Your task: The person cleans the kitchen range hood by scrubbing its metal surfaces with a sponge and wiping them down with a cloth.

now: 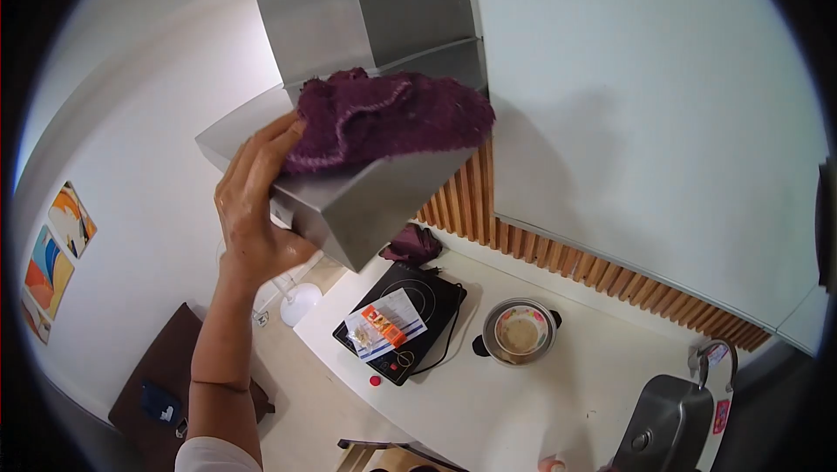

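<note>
My left hand (257, 197) is raised at the corner of the steel range hood (375, 197). Its fingertips hold the left end of a fluffy purple cloth (401, 123), while the thumb sits lower, beside the hood's side face. Bunched and folded, the cloth lies over the top of the hood's edge, with a pale stitched seam showing. My right hand is out of view.
Below is a white counter (514, 402) with a black induction cooktop (436, 319) bearing papers, a dark purple cloth (412, 245), a pot holding a bowl (521, 332), and a sink (667, 424). White cabinets (645, 123) stand right of the hood.
</note>
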`<state>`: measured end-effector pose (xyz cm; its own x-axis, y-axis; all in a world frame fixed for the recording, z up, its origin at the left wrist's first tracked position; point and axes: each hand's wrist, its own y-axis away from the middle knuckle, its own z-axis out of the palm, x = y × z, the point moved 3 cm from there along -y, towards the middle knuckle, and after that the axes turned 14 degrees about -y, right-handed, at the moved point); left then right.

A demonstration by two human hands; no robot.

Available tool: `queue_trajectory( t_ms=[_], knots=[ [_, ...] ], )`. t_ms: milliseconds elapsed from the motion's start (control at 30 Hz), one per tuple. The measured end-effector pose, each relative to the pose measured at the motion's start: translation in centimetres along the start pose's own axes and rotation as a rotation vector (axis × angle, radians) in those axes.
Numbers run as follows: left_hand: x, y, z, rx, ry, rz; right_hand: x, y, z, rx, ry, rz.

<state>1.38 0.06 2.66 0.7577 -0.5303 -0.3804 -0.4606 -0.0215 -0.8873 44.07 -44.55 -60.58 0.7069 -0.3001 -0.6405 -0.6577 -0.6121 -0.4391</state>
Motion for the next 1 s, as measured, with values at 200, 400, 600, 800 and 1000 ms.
queue_trajectory(
  t_ms=[200, 400, 600, 800, 1000],
  knots=[
    [-0.3, -0.2, -0.2, -0.014, 0.023, 0.005, 3.9, -2.5, -4.9, 0.65, -0.274, 0.673],
    [-0.9, -1.0, 0.1, -0.09, 0.102, 0.025, -5.4, -11.4, -21.6, 1.119, -1.667, 0.497],
    [-0.6, -0.7, -0.7, -0.016, 0.14, 0.044, -36.0, -26.5, -24.7, 0.639, -2.3, 0.13],
    [-0.8, -1.1, -0.9, -0.053, 0.202, 0.003, -54.0, -33.4, -19.2, 0.065, -2.46, 0.331],
    [-1.7, -1.7, -1.9, -0.366, 0.417, -0.004, -75.3, -37.2, -14.8, -0.858, -2.496, 0.202]
  ],
)
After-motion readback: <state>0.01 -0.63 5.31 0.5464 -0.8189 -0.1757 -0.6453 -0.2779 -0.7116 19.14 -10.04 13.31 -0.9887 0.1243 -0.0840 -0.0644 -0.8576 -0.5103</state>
